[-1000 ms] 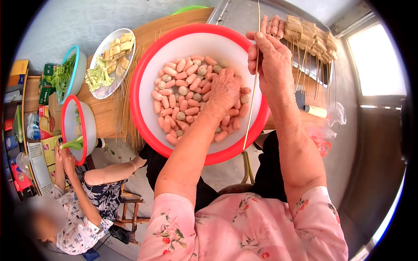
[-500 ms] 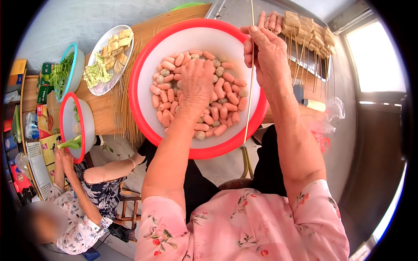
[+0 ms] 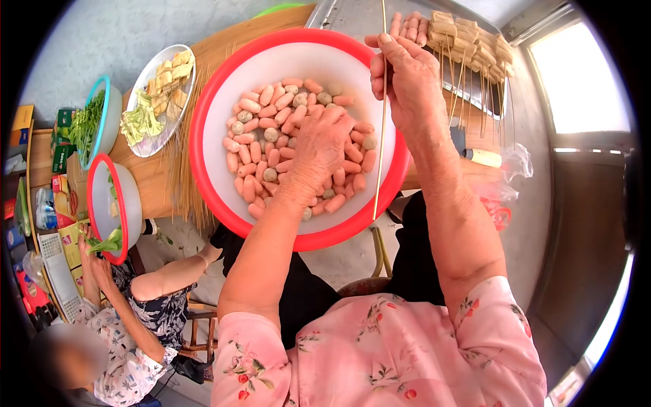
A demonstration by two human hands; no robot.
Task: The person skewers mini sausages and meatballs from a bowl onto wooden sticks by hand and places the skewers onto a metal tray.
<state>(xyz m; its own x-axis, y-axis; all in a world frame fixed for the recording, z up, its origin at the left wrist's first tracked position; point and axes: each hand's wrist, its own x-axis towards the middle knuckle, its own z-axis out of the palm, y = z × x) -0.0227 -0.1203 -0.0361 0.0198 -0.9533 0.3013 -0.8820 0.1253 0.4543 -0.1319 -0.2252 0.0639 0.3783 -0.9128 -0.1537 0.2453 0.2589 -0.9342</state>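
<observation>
A red-rimmed white basin (image 3: 198,139) holds many small pink sausages (image 3: 248,168) and a few greyish speckled balls (image 3: 271,135). Over the right part of this pile, my left hand (image 3: 321,144) reaches in with its fingers curled downward; its fingertips and anything they grip are hidden. My right hand (image 3: 415,81) is closed around a long thin bamboo skewer (image 3: 380,152), pinched near its upper part. The skewer stands nearly upright in view, crossing the basin's right rim, and its visible length below the hand carries no food.
A metal tray (image 3: 503,102) at upper right bears sausage skewers (image 3: 412,28) and tofu-skin skewers (image 3: 468,44). Bare skewers (image 3: 186,163) lie left of the basin, near an oval plate (image 3: 150,148). A knife (image 3: 483,157) lies right. At left, another person's hands (image 3: 100,268) hold greens by a smaller basin (image 3: 135,203).
My left hand has shifted right across the sausages, uncovering several in the middle. My right hand still holds the skewer. The whole view has shifted slightly.
</observation>
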